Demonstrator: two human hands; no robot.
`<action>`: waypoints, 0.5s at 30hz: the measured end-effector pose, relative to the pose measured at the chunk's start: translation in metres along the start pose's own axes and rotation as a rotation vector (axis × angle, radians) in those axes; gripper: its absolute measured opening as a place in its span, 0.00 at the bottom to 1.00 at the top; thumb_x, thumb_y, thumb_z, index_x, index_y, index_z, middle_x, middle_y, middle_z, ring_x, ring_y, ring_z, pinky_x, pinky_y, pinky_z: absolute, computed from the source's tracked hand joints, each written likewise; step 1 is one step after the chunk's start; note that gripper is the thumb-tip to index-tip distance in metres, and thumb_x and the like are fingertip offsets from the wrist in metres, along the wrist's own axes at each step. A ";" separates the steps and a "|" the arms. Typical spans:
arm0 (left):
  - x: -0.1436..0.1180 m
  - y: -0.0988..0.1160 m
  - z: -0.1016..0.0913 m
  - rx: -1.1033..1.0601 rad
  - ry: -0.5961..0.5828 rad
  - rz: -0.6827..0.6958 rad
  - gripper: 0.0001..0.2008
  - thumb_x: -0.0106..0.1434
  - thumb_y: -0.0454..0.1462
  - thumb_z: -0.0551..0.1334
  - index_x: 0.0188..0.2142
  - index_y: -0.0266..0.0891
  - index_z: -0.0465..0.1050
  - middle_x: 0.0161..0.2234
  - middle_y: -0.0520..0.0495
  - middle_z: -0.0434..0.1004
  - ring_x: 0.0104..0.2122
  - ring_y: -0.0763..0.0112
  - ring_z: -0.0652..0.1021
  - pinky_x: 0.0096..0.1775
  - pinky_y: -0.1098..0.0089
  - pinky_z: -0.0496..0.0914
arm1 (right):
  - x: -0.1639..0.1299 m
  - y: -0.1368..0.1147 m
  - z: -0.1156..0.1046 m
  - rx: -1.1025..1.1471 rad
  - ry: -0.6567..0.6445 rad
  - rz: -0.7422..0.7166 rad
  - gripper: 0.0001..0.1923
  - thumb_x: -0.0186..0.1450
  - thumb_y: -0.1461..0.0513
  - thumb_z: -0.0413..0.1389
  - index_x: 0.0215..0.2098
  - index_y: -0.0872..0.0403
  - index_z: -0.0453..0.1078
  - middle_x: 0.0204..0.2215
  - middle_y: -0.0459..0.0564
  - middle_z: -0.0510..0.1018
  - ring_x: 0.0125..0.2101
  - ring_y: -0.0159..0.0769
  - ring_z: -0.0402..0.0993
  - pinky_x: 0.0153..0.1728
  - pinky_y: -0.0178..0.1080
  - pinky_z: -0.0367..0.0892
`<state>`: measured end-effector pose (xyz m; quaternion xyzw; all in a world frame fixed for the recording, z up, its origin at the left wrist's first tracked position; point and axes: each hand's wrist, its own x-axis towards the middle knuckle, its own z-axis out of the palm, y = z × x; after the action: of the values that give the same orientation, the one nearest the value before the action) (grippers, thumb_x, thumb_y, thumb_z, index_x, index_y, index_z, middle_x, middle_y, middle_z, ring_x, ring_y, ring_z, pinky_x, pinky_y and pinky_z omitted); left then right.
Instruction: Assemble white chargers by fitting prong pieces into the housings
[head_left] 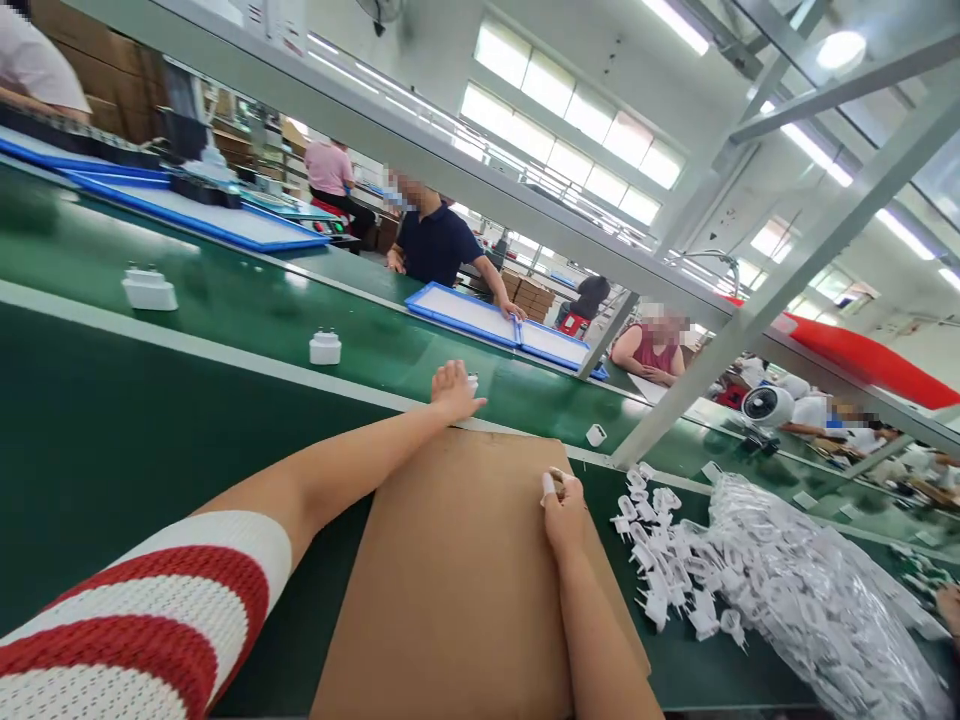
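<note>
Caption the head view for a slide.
Left hand reaches a white adapter on the green conveyor; right hand rests on cardboard.

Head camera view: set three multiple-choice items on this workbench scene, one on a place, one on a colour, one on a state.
1. Where is the pile of white plug parts?
A. beside the cardboard sheet, on the side of the right hand
B. on the blue tray
C. under the left hand

2. What colour is the belt?
A. grey
B. green
C. red

3. What does the right hand hold?
A. nothing
B. a tray
C. a small white part

Answers: 1 A, the pile lies on the bench right of the cardboard; 2 B, the surface is dark green; 3 C, a white piece shows at its fingertips.
</note>
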<state>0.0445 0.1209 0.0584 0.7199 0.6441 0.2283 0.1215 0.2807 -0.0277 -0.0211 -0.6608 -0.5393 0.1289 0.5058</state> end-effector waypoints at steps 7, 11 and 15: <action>-0.137 -0.010 0.012 -0.028 -0.359 0.443 0.60 0.58 0.70 0.55 0.76 0.31 0.44 0.76 0.34 0.36 0.75 0.44 0.42 0.72 0.52 0.43 | -0.002 -0.015 -0.013 0.054 0.095 0.106 0.23 0.51 0.46 0.57 0.35 0.54 0.77 0.32 0.53 0.79 0.32 0.44 0.77 0.36 0.43 0.72; -0.185 -0.013 0.012 0.007 -0.516 0.674 0.57 0.62 0.68 0.53 0.75 0.29 0.48 0.76 0.35 0.36 0.75 0.49 0.42 0.73 0.54 0.37 | -0.012 -0.043 -0.027 0.055 0.090 0.173 0.19 0.52 0.45 0.59 0.26 0.52 0.72 0.23 0.50 0.76 0.30 0.42 0.74 0.32 0.41 0.68; -0.182 -0.023 -0.001 0.133 -0.499 0.681 0.52 0.64 0.65 0.54 0.75 0.32 0.51 0.76 0.38 0.41 0.75 0.52 0.47 0.72 0.58 0.40 | -0.026 -0.058 -0.045 0.059 0.049 0.261 0.19 0.60 0.48 0.59 0.28 0.55 0.73 0.23 0.46 0.75 0.27 0.33 0.71 0.31 0.35 0.67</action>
<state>0.0124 -0.0552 0.0168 0.9310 0.3337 0.0321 0.1445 0.2690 -0.0788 0.0361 -0.7132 -0.4321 0.1934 0.5169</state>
